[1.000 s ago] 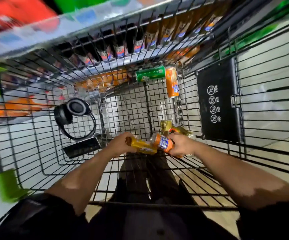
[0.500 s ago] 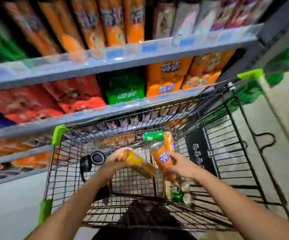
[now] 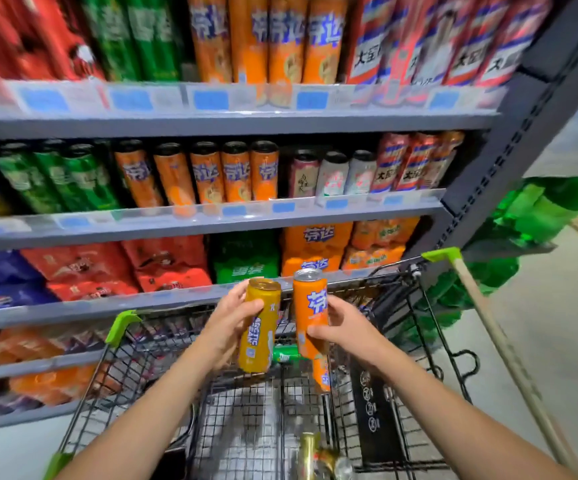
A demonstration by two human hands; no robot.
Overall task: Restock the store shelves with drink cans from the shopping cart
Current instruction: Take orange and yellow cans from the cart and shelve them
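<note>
Above the shopping cart, the left hand gripped a yellow-orange can, fingers curled round its upper half, and held it tilted slightly. The right hand held an orange can upright just beside it, thumb and fingers pinching its lower body. Both cans faced the stocked shelves, while more cans lay in the cart.

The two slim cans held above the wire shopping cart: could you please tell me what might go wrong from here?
1. The left hand grips the slim yellow-orange can and the right hand the slim orange can side by side; they could knock together and slip into the wire shopping cart.
2. The row of orange cans on the middle shelf looks full; pushing one in may topple neighbours.
</note>
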